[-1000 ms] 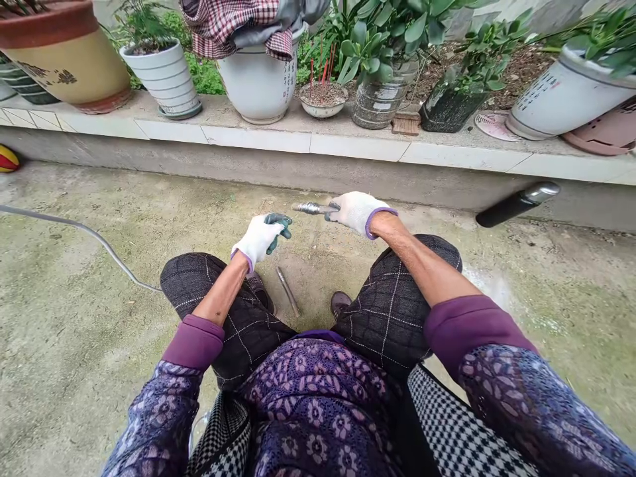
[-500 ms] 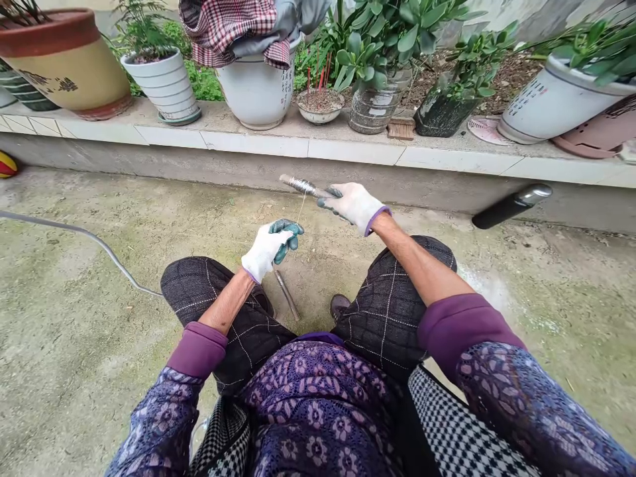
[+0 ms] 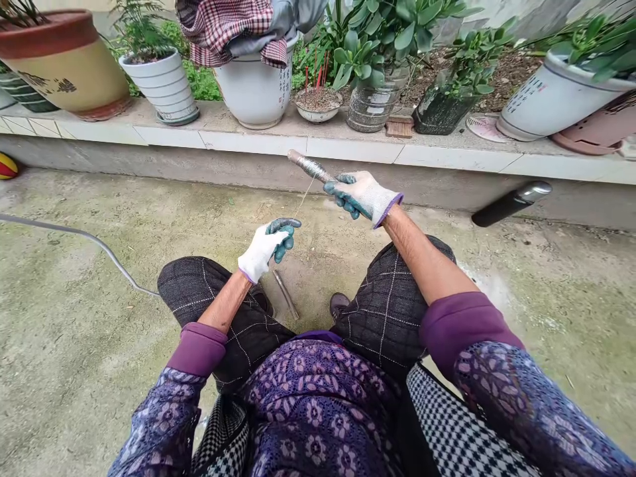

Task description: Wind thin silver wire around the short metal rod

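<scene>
Mossy concrete ground [image 3: 99, 331] spreads beneath a seated person, whose purple floral top [image 3: 313, 404] and dark checked trousers [image 3: 387, 311] fill the bottom of the view, with black-and-white houndstooth cloth [image 3: 447, 424] beside the lap. Between the dark shoes, a short metal rod [image 3: 285, 295] lies on the ground, close below the left hand [image 3: 263, 248]. That hand wears a white knit glove with green rubber-coated fingers, and its fingers curl inward, pressed together on a thin wire [image 3: 304, 197], though the exact grip is partly hidden. The wire rises taut to a wire-wound rod [image 3: 311, 169], whose tight silvery coil ends just beyond the right hand [image 3: 360, 195]. The right hand, in a matching glove, closes around the rod, which tilts up and away from the person. A grey hose [image 3: 74, 235] curves across the ground at the left, and a black vacuum flask [image 3: 511, 202] with a steel cap lies at the foot of the wall, well to the right. A striped ball [image 3: 7, 165] sits at the far left edge. Beyond stands a tile-edged concrete ledge [image 3: 348, 151] carrying potted plants, including a white ceramic pot [image 3: 253, 86] draped with checked cloth [image 3: 223, 30] and a small bowl [image 3: 318, 106] holding red sticks.
</scene>
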{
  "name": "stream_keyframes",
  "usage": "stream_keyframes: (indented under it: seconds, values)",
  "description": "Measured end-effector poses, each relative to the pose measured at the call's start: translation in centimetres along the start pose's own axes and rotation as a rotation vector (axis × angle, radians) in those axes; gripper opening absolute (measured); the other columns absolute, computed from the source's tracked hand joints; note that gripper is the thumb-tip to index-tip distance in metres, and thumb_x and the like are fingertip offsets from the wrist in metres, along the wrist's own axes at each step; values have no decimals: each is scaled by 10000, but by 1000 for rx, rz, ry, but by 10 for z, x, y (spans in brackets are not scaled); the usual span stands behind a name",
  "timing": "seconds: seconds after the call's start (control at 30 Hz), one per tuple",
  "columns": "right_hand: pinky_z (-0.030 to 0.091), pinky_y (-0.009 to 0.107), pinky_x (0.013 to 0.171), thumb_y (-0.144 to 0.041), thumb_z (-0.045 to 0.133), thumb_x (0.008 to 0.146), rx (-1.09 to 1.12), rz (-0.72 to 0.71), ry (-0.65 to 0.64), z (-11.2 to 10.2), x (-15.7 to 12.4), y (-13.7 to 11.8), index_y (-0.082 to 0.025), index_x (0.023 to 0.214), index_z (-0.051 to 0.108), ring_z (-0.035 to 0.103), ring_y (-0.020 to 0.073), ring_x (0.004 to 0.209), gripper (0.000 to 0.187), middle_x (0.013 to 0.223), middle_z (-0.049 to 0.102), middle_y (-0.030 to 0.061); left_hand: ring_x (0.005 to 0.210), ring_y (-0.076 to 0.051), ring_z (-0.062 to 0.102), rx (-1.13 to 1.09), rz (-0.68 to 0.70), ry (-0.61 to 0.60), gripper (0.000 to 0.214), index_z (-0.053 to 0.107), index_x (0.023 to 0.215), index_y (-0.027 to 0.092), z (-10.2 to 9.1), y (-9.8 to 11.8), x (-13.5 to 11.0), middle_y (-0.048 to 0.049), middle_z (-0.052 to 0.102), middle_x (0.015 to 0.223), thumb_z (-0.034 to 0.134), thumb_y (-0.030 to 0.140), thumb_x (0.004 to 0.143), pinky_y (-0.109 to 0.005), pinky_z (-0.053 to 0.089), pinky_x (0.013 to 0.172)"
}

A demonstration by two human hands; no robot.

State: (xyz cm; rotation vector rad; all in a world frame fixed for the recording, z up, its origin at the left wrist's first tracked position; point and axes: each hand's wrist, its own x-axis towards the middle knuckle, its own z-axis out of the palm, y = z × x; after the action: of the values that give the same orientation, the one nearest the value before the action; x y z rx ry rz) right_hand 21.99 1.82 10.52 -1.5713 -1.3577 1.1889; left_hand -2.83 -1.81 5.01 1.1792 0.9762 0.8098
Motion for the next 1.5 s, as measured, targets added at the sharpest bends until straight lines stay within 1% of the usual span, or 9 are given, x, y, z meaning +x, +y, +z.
stream_keyframes:
  seconds: [0.17,0.4,0.6,0.8,0.9,1.17,1.27,1.4,1.5]
  values:
    - [311,179,271,-330,750,863,23,9,35,-3,1,-1,-149,907,639,375,63,351,217,532,522,-47,361,-51,426,-54,-1,55,512,637,1217,110,2,0,-2,39,645,644,665,234,722,-198,308,350]
    - [318,189,291,-326,732,889,-11,45,47,-2,-5,-9,-164,881,606,371,63,367,205,551,517,-40,326,-48,351,-24,72,264,286,641,915,152,2,-5,-2,65,563,537,708,340,711,-201,219,318]
    - [331,193,293,-363,745,882,-47,9,-2,-3,-1,-1,-148,922,640,388,67,377,243,559,526,-36,378,-52,330,107,67,313,318,727,977,137,0,-18,5,78,496,516,676,370,767,-201,237,379]
    - [336,191,293,-348,757,871,-125,42,-29,1,-1,0,-151,861,631,385,57,366,235,549,528,-39,719,-125,634,444,196,233,280,803,1013,176,-10,-47,21,-18,754,864,602,227,826,-218,494,689]
    - [330,192,295,-331,755,873,-138,48,-40,3,-2,0,-155,857,622,389,59,366,222,550,526,-43,883,-181,704,591,210,192,254,813,979,190,-11,-51,20,-42,794,975,606,201,831,-276,520,880]
    - [332,192,291,-359,776,857,-85,35,-30,0,-1,0,-165,841,608,380,54,365,257,555,520,-51,952,-200,720,229,169,285,203,794,904,143,-6,-43,16,-67,801,984,728,251,746,-304,526,957]
    - [332,189,295,-393,786,844,-40,11,-108,-2,-6,-3,-154,873,638,386,53,372,283,562,530,-49,823,-167,692,155,127,293,185,788,842,138,-9,-41,22,-44,779,848,759,262,707,-259,535,826]
    - [310,177,289,-411,770,826,-20,21,-372,-1,-17,-3,-142,956,692,382,50,358,308,560,540,-52,623,-130,602,172,76,313,186,785,866,139,-12,-35,38,-10,699,668,711,271,759,-227,481,612]
    - [323,179,299,-418,812,759,-142,82,-631,6,-24,4,-143,947,723,416,65,373,344,554,549,-46,722,-146,657,214,96,298,118,765,816,138,-13,-28,51,-40,743,768,696,190,735,-237,514,695]
